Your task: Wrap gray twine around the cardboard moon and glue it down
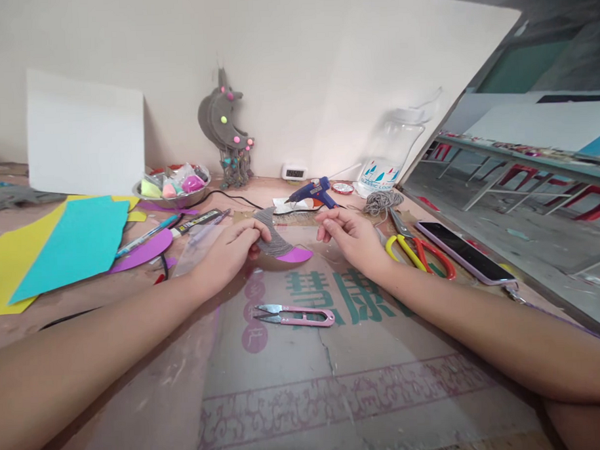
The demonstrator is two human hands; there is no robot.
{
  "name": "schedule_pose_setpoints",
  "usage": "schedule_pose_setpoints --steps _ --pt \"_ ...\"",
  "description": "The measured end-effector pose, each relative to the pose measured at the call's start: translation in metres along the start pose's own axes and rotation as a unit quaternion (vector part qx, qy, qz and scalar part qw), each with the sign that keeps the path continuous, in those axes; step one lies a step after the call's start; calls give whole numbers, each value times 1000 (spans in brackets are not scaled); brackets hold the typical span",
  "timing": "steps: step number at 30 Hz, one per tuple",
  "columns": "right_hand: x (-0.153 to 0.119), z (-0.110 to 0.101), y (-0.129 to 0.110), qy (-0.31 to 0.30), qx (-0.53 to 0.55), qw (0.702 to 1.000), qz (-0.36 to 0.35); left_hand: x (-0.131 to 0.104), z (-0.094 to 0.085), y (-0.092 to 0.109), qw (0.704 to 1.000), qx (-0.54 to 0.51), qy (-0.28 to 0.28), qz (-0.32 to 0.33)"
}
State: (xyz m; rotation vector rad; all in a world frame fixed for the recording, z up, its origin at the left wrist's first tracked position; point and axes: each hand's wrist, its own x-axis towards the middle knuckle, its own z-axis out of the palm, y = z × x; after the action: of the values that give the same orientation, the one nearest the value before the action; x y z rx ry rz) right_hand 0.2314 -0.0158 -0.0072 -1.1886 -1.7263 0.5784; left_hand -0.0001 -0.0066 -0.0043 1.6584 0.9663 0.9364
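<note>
My left hand (pixel 239 243) is closed on a crescent (pixel 275 234) wound with grey yarn, whose lower right tip still shows bare purple. To the right of it my right hand (pixel 347 235) has its thumb and fingers pinched together; a thin strand of yarn seems to run toward it, but what lies between the fingertips is too small to tell. Pink thread snips (pixel 303 315) lie on the printed plastic sheet (pixel 295 363) below both hands. Behind my right hand sits a loose bundle of grey yarn (pixel 382 201).
Behind are a blue glue gun (pixel 314 191), a clock (pixel 295 171), a clear bottle (pixel 390 153) and a hanging grey moon ornament (pixel 224 126). Scissors (pixel 419 250) and a phone (pixel 463 251) lie right. Left are coloured sheets (pixel 74 243), pens (pixel 145 237) and a bowl (pixel 174 200).
</note>
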Motion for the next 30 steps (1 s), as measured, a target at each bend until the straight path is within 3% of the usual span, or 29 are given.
schedule_pose_setpoints --steps 4,15,25,30 --pt "-2 2 -5 -11 -55 998 10 1 2 0 999 34 10 -6" --pt "-4 2 -10 -14 -120 991 -57 3 0 -3 999 40 7 -11" --pt "-4 0 -3 -27 -88 994 -58 5 0 -7 999 33 3 -9" --pt "-3 3 -4 -22 -39 999 -24 4 1 -3 999 44 17 -16"
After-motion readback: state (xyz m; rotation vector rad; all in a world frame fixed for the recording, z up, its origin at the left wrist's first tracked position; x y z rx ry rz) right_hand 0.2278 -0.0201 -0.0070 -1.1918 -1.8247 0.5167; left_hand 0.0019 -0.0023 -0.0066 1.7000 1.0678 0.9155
